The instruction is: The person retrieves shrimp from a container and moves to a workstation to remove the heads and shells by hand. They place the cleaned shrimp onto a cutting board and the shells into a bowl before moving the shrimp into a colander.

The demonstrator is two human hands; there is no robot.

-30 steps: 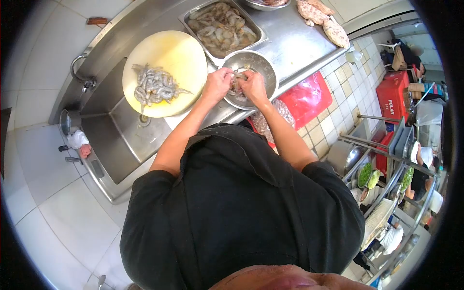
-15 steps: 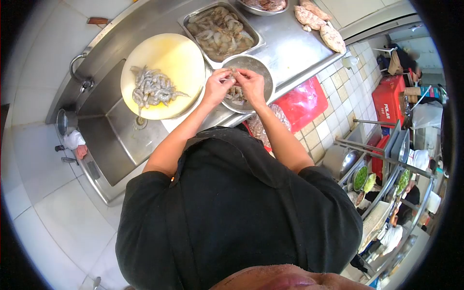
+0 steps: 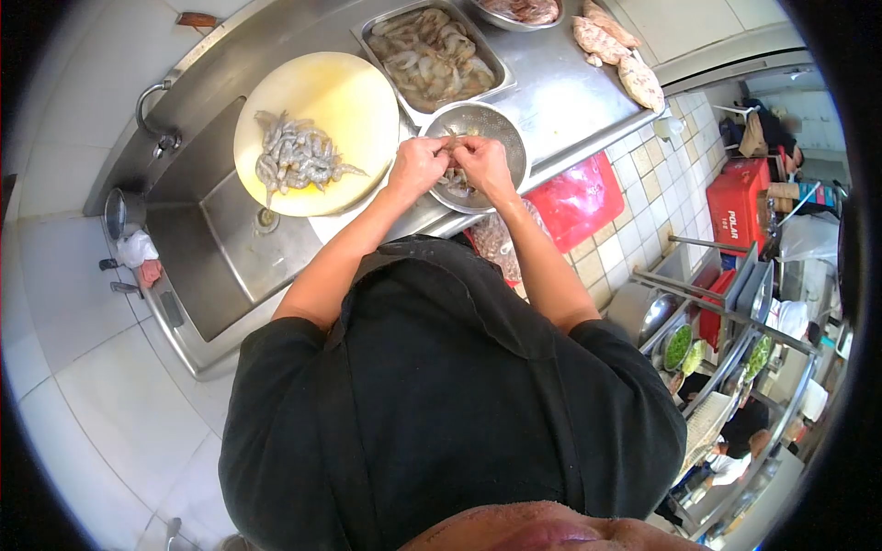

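Steel counter (image 3: 562,103), shrimp (image 3: 451,141) between both hands (image 3: 420,167) (image 3: 484,166)

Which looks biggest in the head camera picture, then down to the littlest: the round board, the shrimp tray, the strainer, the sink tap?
1. Round board
2. Shrimp tray and strainer: too close to rank
3. Sink tap

Free counter (image 3: 562,103) right of colander (image 3: 497,119); tray (image 3: 504,79) blocks beyond; board (image 3: 360,115) blocks left
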